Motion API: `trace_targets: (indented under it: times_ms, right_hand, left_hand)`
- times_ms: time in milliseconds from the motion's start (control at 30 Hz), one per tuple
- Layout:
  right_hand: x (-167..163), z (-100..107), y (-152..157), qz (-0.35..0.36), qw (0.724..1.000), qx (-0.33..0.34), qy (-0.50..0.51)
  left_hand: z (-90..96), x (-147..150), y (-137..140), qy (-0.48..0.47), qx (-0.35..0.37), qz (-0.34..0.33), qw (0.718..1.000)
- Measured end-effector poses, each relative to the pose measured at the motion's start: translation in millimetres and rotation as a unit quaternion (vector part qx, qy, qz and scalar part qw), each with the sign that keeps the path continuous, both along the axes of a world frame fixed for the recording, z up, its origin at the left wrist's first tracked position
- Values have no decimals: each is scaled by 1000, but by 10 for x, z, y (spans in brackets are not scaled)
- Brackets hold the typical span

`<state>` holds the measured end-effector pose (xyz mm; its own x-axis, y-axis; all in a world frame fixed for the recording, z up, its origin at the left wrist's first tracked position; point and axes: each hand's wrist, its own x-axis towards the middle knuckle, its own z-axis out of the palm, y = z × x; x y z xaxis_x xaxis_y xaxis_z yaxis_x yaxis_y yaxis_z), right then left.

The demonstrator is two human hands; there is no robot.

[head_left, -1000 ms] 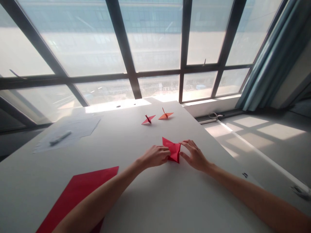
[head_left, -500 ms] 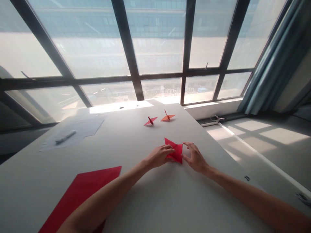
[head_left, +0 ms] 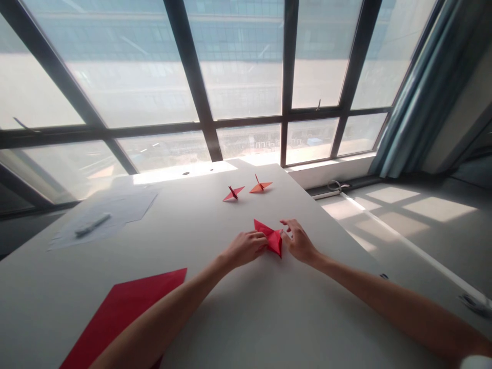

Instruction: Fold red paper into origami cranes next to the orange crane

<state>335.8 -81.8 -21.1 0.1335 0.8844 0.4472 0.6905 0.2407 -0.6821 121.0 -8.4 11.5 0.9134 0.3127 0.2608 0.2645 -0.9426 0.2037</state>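
Note:
A partly folded piece of red paper (head_left: 273,240) with pointed corners lies on the white table in front of me. My left hand (head_left: 248,246) grips its left side, the fingers lying over the paper and covering that part. At the right edge is my right hand (head_left: 300,243); its thumb reaches the paper, while the index finger is raised and curved, apart from the thumb. Beyond my hands stand two folded paper cranes, a red crane (head_left: 233,193) and an orange crane (head_left: 261,185).
A large red sheet (head_left: 126,307) lies at the front left, partly under my left forearm. White papers (head_left: 134,205) with a grey-white pen-like object (head_left: 93,224) on them are farther left. Windows rise behind the table (head_left: 192,215); its right edge borders the sunlit floor.
My right thumb has moved in against the paper's right edge, and that edge now looks bent. The whole view has shifted slightly. The cranes and red sheet stay put.

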Motion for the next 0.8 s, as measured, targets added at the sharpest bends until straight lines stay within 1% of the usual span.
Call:
trace_targets:
  times_ms: [67,167,233,300,367,433,567,700,800]
  right_hand:
    - [-24,-57,1,-3,1000,9,13]
    - [-45,-124,-28,1,1000,15,14]
    - [-46,-139,-49,11,1000,17,3]
    - [-38,-138,-57,25,1000,13,1]
    - [-25,-139,-53,35,999,11,10]
    - [-12,-150,-40,33,999,15,14]
    - [1,-194,-15,10,1000,12,-2]
    - [1,-227,1,7,1000,7,2]
    - [-6,-230,10,-3,1000,9,13]
  left_hand:
    - [-44,-6,13,-32,-37,15,999]
    - [-132,12,54,-94,-127,57,986]
    - [-183,39,89,-136,-208,85,965]
    - [-215,66,118,-168,-291,97,937]
    - [-227,81,133,-192,-342,104,914]
    - [-226,84,132,-207,-360,109,903]
    - [-225,79,114,-221,-366,118,896]
    - [-233,90,84,-229,-344,160,896]
    - [-229,109,47,-238,-310,185,902]
